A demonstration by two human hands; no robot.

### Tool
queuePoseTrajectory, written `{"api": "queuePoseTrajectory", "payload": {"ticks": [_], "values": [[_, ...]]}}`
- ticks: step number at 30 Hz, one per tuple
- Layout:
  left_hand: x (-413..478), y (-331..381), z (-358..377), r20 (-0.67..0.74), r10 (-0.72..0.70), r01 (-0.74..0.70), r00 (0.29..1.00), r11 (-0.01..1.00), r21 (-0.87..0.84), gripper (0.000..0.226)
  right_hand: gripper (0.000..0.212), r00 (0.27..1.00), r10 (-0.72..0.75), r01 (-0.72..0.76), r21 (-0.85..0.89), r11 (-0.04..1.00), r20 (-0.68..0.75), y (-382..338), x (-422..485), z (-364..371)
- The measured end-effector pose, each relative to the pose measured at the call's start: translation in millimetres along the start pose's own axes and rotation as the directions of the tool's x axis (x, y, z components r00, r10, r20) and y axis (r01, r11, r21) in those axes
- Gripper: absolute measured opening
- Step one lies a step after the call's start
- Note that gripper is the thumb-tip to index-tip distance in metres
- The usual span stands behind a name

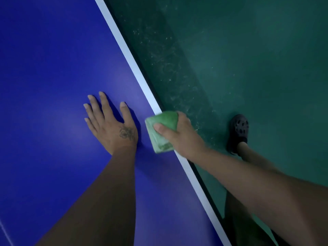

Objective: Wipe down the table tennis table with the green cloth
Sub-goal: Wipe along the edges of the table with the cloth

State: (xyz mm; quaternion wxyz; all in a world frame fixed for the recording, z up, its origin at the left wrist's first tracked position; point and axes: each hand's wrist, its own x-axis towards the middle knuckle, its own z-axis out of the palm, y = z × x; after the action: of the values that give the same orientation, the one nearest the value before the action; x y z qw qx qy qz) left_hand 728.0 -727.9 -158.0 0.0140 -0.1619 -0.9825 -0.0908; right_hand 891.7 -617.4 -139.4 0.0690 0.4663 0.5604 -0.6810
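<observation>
Checking in, my spotter asks: where is the cloth, and who has it?

I answer from my console: the cloth [166,119] is folded into a thick pad at the near edge of the desk [53,68]. It lies across the white line [124,48], and part of it seems to overhang the rim. My right hand [179,134] grips it, thumb on top, the other fingers wrapped round its far side and mostly hidden from me.

And the left?

My left hand [113,126] lies flat on the blue top just beside the cloth, not touching it. The fingers are spread and hold nothing. I take it as a brace.

How will that cloth handle?

Soft and light, I judge. It looks limp enough to bunch or unfold if I drag it by one corner. The top looks smooth, so the cloth should slide easily, maybe too easily under a weak press. I would take it over the middle of the pad, palm bearing down, so the folds hold together and the whole face meets the surface.

How far along?

I can't tell from this view, since no streaks or dust show on the blue. I reckon I am on the edge strip. The floor [248,50] below is scuffed, and my shoe [238,132] stands near the rim.
</observation>
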Motion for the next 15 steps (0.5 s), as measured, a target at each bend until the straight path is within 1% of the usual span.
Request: {"api": "queuePoseTrajectory", "payload": {"ticks": [3,5,8,10,12,13,15], "values": [[2,5,-4,0.012,-0.006,0.006,1.000,1.000,0.002,0.068,0.100,0.999,0.001,0.001,-0.045,0.999,0.048,-40,44,0],[-1,8,-7,0.036,-0.005,0.005,0.999,1.000,0.005,0.069,0.104,0.997,0.023,-0.017,-0.088,0.996,0.070,-51,52,2],[4,13,-9,0.093,0.003,-0.006,0.996,0.999,0.031,0.071,0.104,1.000,0.012,-0.011,-0.119,0.993,0.009,-50,47,4],[28,17,-12,0.141,-0.015,0.013,0.990,1.000,0.015,0.071,0.105,1.000,0.005,-0.003,-0.126,0.992,0.014,-50,43,4],[73,29,-11,0.168,-0.035,0.044,0.985,0.998,-0.049,0.071,0.105,0.999,-0.007,0.011,-0.131,0.991,0.033,-51,45,0],[99,37,-9,0.165,-0.044,0.055,0.985,0.996,-0.066,0.071,0.105,0.999,-0.008,0.014,-0.135,0.991,0.043,-51,47,-1],[143,54,-3,0.134,-0.060,0.067,0.989,0.997,-0.046,0.071,0.107,0.999,-0.011,0.019,-0.149,0.989,0.052,-49,44,-2]]}}
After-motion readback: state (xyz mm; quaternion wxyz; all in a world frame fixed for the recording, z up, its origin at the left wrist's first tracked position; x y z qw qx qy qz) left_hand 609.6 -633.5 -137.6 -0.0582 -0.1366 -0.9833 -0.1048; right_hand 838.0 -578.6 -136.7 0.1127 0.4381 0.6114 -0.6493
